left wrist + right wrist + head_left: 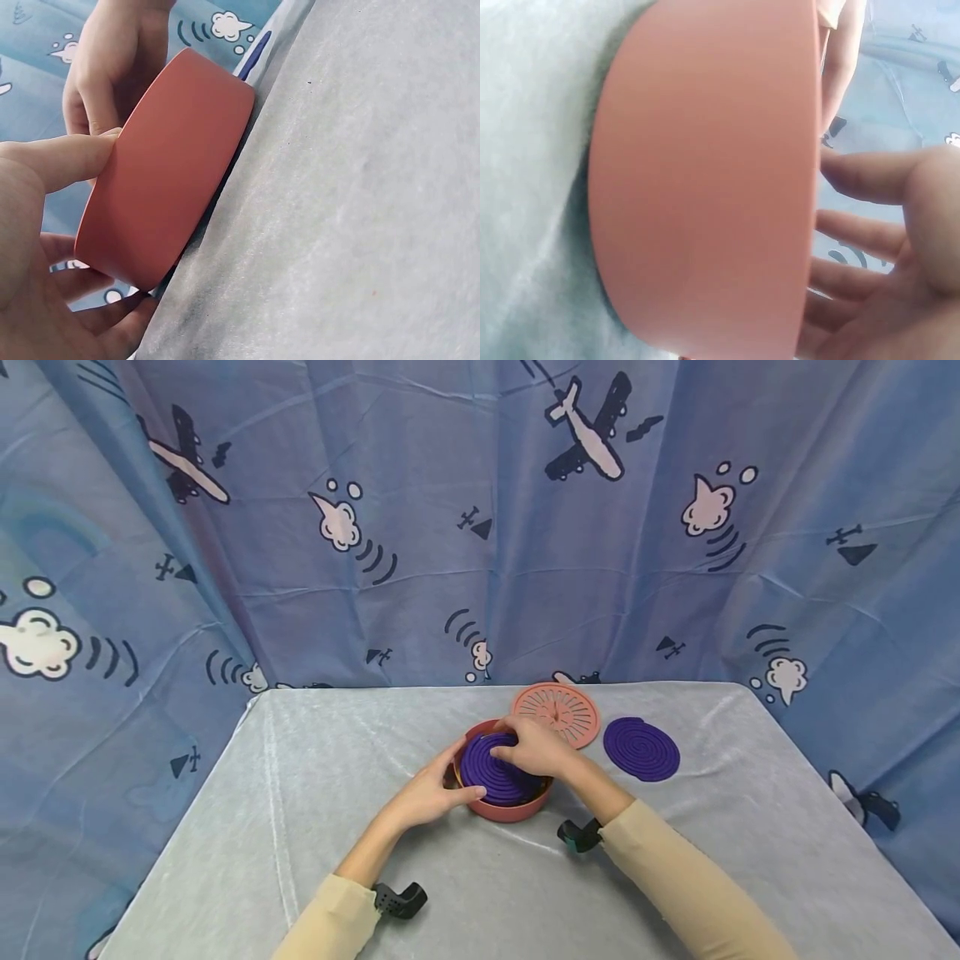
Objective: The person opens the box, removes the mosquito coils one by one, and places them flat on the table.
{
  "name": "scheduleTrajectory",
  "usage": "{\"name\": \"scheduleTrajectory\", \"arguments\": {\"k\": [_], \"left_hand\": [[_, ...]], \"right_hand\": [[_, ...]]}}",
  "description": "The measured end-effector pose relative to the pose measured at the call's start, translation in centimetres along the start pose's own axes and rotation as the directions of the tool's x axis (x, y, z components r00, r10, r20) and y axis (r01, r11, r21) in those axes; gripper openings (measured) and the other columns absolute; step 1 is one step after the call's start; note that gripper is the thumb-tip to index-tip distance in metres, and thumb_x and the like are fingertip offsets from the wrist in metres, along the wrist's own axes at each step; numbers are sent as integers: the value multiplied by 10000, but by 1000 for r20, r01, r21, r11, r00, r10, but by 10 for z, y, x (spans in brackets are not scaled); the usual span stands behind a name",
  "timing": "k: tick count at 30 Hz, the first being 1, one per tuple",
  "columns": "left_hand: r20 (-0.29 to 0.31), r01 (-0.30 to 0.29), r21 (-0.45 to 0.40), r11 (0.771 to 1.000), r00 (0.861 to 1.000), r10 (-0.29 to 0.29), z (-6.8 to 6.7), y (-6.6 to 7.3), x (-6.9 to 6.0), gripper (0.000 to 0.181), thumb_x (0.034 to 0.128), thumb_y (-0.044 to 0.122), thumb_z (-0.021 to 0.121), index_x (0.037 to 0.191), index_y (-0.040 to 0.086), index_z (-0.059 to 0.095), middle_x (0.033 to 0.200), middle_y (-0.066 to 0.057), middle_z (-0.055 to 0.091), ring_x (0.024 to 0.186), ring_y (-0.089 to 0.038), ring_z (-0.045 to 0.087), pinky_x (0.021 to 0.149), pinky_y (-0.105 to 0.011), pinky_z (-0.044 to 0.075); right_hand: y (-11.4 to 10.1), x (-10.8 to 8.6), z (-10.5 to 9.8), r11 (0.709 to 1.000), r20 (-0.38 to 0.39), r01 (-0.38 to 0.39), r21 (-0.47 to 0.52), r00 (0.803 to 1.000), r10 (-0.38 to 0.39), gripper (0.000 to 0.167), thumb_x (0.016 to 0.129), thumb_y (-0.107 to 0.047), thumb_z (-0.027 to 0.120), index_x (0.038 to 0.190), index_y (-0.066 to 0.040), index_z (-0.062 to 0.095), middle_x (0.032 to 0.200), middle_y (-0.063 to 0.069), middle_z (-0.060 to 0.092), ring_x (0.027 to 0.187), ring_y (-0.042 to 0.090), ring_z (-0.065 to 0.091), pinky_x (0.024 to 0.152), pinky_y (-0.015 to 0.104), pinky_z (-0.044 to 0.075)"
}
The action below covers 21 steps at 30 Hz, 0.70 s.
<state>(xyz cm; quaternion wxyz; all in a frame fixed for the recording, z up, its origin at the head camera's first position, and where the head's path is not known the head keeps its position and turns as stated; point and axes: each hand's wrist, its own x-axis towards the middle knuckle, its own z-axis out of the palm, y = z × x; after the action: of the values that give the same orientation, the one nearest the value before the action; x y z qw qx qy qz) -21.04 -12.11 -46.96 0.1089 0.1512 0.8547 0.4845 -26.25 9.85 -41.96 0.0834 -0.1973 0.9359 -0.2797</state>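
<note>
A round coral-red box [501, 813] stands on the table, with a purple mosquito coil [487, 772] lying in its mouth. My left hand [429, 795] grips the near left side of the box. Its thumb reaches over the rim; in the left wrist view the other fingers go around the wall [169, 172]. From the far right, my right hand [536, 747] reaches over the rim and pinches the coil at its far edge. The box wall [705, 180] hides the right fingertips and the coil in the right wrist view. An orange-yellow edge shows inside the box beneath the coil.
Behind the box lies a round coral lid [577, 727] with radial slots. A second purple mosquito coil [641, 750] is flat on the table to the right. A whitish cloth [225, 827] covers the table, and a blue patterned curtain [420, 527] hangs along its back and sides.
</note>
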Motion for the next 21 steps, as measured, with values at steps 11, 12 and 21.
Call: {"name": "scheduleTrajectory", "arguments": {"k": [11,12,21], "left_hand": [[3,9,4,1000,1000,-9,0,1,-1,966,884,457,773,1631,158,240,1628,-118,328,1420,-302,416,1144,-517,353],[2,13,3,1000,1000,-13,0,1,-1,965,882,458,775,1631,162,243,1619,-119,343,1401,-303,436,1136,-517,363],[0,7,-18,1000,1000,-7,0,1,0,969,878,442,784,1627,143,248,1561,-123,421,1241,-259,550,1075,-491,424]], "right_hand": [[3,1,3,999,-1,-41,2,999,41,423,947,-250,731,1305,-40,649,1244,151,672,1148,313,631,989,499,504],[3,1,3,999,2,-39,3,999,39,419,945,-243,732,1300,-36,652,1245,153,673,1147,313,633,986,498,506],[7,0,4,998,-12,15,65,1000,-14,359,937,-184,740,1254,-29,674,1235,136,683,1149,298,638,987,480,510]]}}
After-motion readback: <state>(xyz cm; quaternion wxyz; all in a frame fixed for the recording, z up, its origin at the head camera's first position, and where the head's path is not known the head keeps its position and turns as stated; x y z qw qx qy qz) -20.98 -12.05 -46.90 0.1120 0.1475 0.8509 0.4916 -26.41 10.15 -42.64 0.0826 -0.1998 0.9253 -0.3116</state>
